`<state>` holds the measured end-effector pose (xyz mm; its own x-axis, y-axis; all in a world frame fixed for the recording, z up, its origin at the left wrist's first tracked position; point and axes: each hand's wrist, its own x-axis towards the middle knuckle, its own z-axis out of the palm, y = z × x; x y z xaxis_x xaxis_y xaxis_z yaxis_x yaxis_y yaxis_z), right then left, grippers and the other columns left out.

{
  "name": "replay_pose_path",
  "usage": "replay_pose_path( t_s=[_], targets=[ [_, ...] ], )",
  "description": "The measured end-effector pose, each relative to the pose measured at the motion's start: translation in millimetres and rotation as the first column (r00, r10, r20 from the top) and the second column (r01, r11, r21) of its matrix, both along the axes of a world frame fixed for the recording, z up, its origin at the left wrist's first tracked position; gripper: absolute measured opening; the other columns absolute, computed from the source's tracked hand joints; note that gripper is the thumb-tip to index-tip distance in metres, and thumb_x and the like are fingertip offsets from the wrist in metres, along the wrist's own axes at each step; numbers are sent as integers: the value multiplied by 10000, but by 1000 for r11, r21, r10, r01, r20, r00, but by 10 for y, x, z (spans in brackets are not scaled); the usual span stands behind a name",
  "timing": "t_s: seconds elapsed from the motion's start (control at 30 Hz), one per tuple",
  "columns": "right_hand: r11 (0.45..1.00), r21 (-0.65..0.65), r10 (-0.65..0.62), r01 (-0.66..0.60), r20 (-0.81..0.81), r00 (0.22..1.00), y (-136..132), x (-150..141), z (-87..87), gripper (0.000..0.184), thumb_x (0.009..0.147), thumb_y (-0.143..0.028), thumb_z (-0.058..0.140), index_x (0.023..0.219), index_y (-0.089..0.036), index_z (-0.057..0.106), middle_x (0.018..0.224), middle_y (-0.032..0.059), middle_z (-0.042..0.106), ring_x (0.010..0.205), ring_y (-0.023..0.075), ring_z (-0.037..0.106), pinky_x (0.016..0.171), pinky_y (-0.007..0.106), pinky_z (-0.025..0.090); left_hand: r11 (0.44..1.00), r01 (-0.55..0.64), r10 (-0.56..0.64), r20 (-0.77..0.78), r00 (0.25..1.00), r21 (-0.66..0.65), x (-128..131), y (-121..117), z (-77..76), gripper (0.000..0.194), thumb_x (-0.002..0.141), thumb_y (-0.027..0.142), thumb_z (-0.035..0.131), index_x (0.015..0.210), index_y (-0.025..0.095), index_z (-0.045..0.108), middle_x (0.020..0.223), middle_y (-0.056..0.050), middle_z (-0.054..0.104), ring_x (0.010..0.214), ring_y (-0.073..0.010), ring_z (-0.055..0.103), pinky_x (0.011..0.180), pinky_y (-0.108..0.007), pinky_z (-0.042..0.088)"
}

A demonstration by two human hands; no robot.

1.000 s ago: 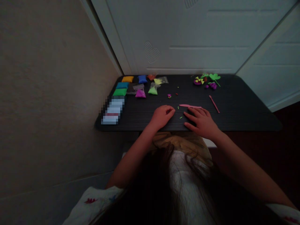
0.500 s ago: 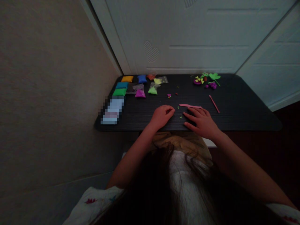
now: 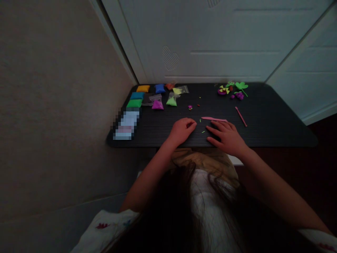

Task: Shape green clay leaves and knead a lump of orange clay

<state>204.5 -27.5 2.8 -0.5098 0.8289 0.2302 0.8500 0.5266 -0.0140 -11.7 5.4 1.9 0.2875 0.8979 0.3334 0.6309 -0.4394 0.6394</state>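
My left hand (image 3: 182, 130) rests near the table's front edge, its fingers curled and thumb and forefinger together. Whether anything is inside that pinch is hidden. My right hand (image 3: 225, 136) lies flat with fingers spread, its fingertips at the near side of a pink modelling knife (image 3: 212, 118). Between the hands lie two thin light-green bits of clay, one nearer the front (image 3: 203, 132) and one farther back (image 3: 200, 120). Beyond my left hand sits a tiny purple clay piece (image 3: 190, 106) with green and other colours at its base. A small red bit (image 3: 198, 105) is beside it.
Colourful clay packets, among them a magenta bag (image 3: 157, 104) and a light-green bag (image 3: 172, 102), lie at the back left. A blurred-out phone-like object (image 3: 127, 123) is in front of them. Finished-looking clay shapes, including a green clover (image 3: 241, 86), sit back right, behind a pink stick tool (image 3: 240, 116).
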Motion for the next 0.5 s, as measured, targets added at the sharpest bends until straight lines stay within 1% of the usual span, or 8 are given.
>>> replay_pose_path(
  t_s=[0.2, 0.5],
  targets=[
    [1000, -4, 2, -2, 1, 1000, 2, 2, -6, 467, 857, -501, 355, 1255, -287, 474, 1350, 66, 425, 1234, 258, 346, 998, 453, 224, 1000, -3, 3, -1, 1000, -18, -2, -4, 10, 234, 831, 311, 447, 825, 176, 638, 836, -24, 657, 777, -139, 582, 702, -244, 433],
    [1000, 2, -9, 9, 5, 1000, 11, -1, -17, 499, 854, -515, 346, 1262, -256, 468, 1350, 73, 423, 1230, 261, 347, 1000, 450, 231, 1000, -5, 5, -4, 1000, -6, -1, 0, 7, 241, 834, 313, 442, 820, 176, 641, 829, -24, 656, 758, -137, 579, 685, -244, 429]
  ],
)
